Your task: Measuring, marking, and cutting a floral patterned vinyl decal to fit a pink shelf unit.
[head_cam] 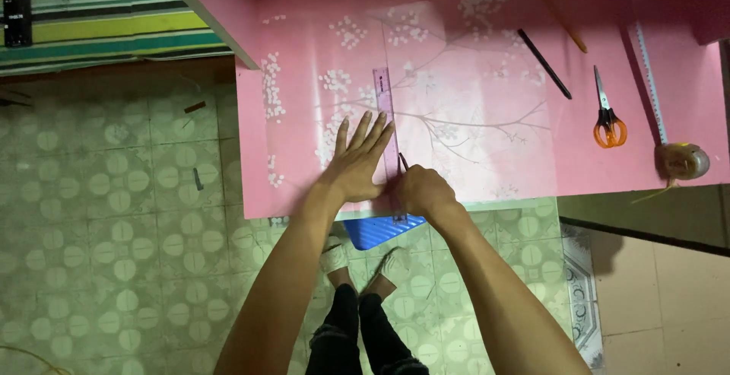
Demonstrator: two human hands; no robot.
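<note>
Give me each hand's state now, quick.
Left hand: open, flat, pressing the purple ruler.
Right hand: closed around a thin dark pen-like tool at the ruler's edge.

A single head-worn camera looks steeply down from above the standing person. It faces the pink worktop (pixel 487 154) at arm's length, with tiled floor (pixel 114 230) below and left.

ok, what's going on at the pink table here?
A person leans over the pink table. The left hand presses flat beside a purple ruler, its fingers spread against the ruler's edge. The right hand holds a thin dark tool against the ruler. Orange-handled scissors and a tape roll lie untouched to the right.
</note>
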